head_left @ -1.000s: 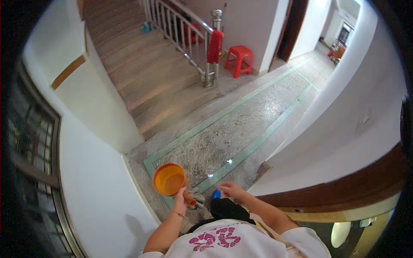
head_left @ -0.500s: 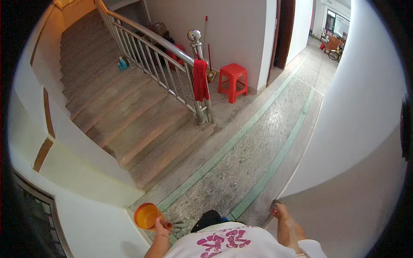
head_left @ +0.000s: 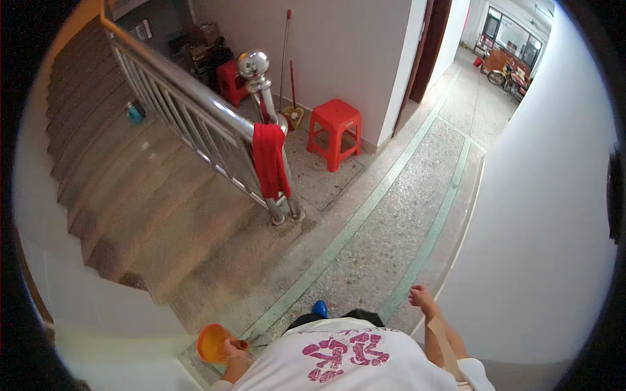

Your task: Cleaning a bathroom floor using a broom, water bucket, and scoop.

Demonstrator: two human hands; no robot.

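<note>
At the lower left, my left hand (head_left: pixel 233 350) is closed round the handle of an orange plastic dipper (head_left: pixel 211 343). The dipper's round bowl faces up, and I see nothing in it. Something greyish (head_left: pixel 261 339) shows beside the handle, too small to make out. My right hand (head_left: pixel 420 296) hangs at the lower right near the white wall, fingers loosely bent, with nothing visible in it. A blue shoe tip (head_left: pixel 319 308) pokes out in front of my white shirt (head_left: pixel 339 362).
Stone stairs (head_left: pixel 150 215) rise on the left along a metal railing (head_left: pixel 195 117). A red cloth (head_left: pixel 268 159) drapes over its end post. Beyond stand a red stool (head_left: pixel 335 130), a broom and a yellow dustpan (head_left: pixel 295 117). The speckled corridor floor (head_left: pixel 391 215) runs toward parked motorbikes (head_left: pixel 505 77).
I have moved forward along the corridor; the railing post, red cloth and stool appear nearer and further left. The dipper stays in my left hand. My right hand has risen slightly in the picture.
</note>
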